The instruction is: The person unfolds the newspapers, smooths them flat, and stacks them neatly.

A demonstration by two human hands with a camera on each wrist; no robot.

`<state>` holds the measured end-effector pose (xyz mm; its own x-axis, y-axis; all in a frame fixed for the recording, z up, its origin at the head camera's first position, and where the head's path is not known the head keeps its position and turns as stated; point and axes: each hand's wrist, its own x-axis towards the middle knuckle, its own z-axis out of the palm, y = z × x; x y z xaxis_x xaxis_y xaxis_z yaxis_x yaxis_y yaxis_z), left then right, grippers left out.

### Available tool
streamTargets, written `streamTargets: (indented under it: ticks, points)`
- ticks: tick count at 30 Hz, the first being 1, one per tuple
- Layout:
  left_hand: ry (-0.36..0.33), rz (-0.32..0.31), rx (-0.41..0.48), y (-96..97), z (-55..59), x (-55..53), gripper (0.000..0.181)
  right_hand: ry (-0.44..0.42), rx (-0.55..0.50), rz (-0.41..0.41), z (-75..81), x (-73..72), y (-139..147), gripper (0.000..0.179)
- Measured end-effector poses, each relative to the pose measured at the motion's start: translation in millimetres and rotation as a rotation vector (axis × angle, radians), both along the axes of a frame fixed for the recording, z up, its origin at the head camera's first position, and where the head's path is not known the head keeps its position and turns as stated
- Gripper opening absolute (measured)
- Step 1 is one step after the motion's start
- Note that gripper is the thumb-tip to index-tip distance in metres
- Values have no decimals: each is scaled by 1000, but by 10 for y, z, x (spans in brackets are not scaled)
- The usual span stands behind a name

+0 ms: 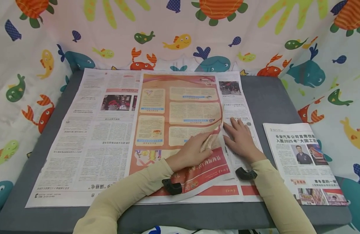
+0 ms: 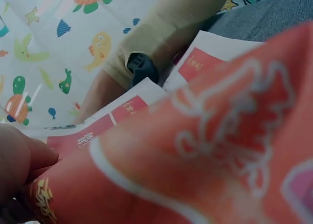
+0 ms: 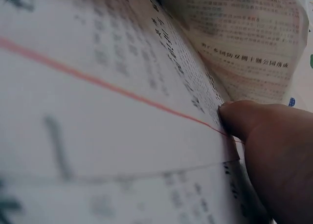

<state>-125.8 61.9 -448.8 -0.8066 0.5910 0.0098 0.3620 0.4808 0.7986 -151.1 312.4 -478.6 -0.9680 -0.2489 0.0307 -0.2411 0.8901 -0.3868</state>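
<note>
An orange and red newspaper page (image 1: 152,130) lies on top of an opened newspaper (image 1: 109,133) on the grey table. My left hand (image 1: 191,151) pinches the right side of that page, which bulges and creases at the fingers. Close up in the left wrist view, the red page (image 2: 161,150) curves up, with part of the left hand (image 2: 19,165) at its edge. Just right of the page edge, my right hand (image 1: 239,139) rests on the newspaper beneath, fingers spread. The right wrist view shows the right thumb (image 3: 244,119) against printed paper (image 3: 122,131).
A folded newspaper (image 1: 297,169) lies at the right side of the grey table (image 1: 264,97). Behind and on both sides hangs a cloth (image 1: 168,19) printed with sea animals. Each wrist wears a black device, the left one (image 1: 172,187) over the red page.
</note>
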Motion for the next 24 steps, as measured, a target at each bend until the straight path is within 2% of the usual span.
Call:
streamTargets:
  ticks: [2, 6, 11, 15, 19, 24]
  points:
    - [-23, 16, 34, -30, 33, 15, 76, -10, 7, 1, 14, 5, -7, 59]
    - [-22, 53, 96, -96, 143, 42, 75, -29, 26, 0, 46, 5, -27, 58]
    - [-35, 120, 238, -269, 401, 67, 72, -52, 63, 10, 120, 10, -53, 58]
    - [-53, 203, 436, -546, 656, 101, 66, -88, 119, 7, 220, 13, -59, 60]
    - [-48, 314, 636, -897, 887, 171, 59, -103, 184, 8, 325, 13, -2, 62]
    - [-83, 476, 874, -1333, 1101, 287, 55, -101, 241, 6, 396, 18, 159, 61]
